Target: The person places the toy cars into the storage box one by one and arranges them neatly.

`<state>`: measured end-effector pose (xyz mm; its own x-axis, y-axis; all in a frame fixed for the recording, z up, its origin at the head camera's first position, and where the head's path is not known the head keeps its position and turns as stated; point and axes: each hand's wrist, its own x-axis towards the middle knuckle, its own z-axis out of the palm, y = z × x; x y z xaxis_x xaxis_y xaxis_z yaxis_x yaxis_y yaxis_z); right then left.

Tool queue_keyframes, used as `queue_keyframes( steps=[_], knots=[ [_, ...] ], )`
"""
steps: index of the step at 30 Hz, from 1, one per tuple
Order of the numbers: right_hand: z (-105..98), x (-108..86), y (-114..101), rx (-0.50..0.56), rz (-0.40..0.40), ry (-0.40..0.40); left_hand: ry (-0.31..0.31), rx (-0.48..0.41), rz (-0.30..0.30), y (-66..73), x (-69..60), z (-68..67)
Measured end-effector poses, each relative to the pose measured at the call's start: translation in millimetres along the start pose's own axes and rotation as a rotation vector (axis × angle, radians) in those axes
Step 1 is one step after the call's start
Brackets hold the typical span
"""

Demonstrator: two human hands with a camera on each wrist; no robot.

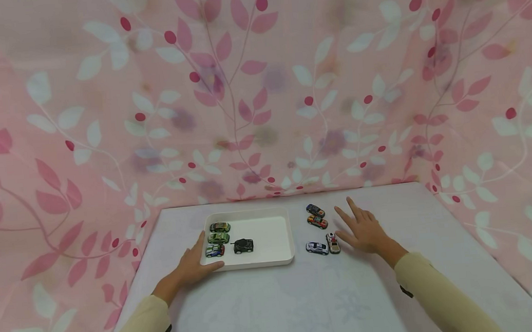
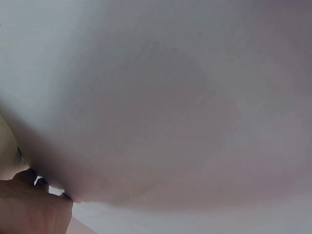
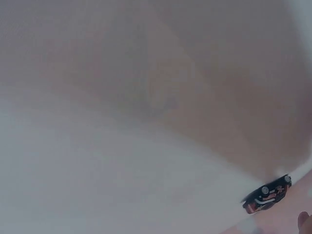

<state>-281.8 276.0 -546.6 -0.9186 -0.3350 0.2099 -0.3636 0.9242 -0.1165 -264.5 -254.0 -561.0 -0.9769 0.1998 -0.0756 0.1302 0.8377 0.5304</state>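
Observation:
In the head view a white tray (image 1: 268,263) holds several toy cars: a yellow-green one (image 1: 220,227), a green one (image 1: 218,238) and a multicoloured one (image 1: 215,251) at its left side, with a black toy tank (image 1: 243,246) beside them. My left hand (image 1: 190,266) rests at the tray's left front corner, thumb along the front edge. To the right of the tray, my right hand (image 1: 365,231) hovers with spread fingers beside a red-and-white car (image 1: 332,243). Left of that lies a white car (image 1: 317,248). In the left wrist view, my left hand (image 2: 36,207) shows at the lower left.
Behind those two cars lie a dark blue car (image 1: 315,210) and a red-yellow car (image 1: 318,221), close together. A dark car (image 3: 267,195) shows in the right wrist view. Pink floral cloth (image 1: 264,135) hangs behind and beside the white table (image 1: 276,309).

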Motion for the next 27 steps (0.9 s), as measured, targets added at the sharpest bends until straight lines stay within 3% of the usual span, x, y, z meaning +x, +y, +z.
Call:
queue_keyframes(
  steps=[6,11,18,22,27],
  knots=[
    [-6,0.9,-16,0.078,-0.097,0.010,-0.006,-0.009,-0.024,1.2,-1.1,1.0],
    [-3,1.7,-29,0.057,-0.153,-0.005,-0.016,0.000,-0.046,1.8,-2.2,1.9],
    [5,-0.4,-41,0.105,-0.195,-0.042,-0.005,-0.013,-0.038,3.1,-2.4,1.3],
    [9,-2.1,-41,0.058,-0.192,-0.063,-0.011,-0.008,-0.037,2.5,-2.4,2.3],
    [12,-4.5,-43,0.069,-0.205,-0.035,0.006,-0.001,-0.029,1.4,-0.3,1.5]
  ],
)
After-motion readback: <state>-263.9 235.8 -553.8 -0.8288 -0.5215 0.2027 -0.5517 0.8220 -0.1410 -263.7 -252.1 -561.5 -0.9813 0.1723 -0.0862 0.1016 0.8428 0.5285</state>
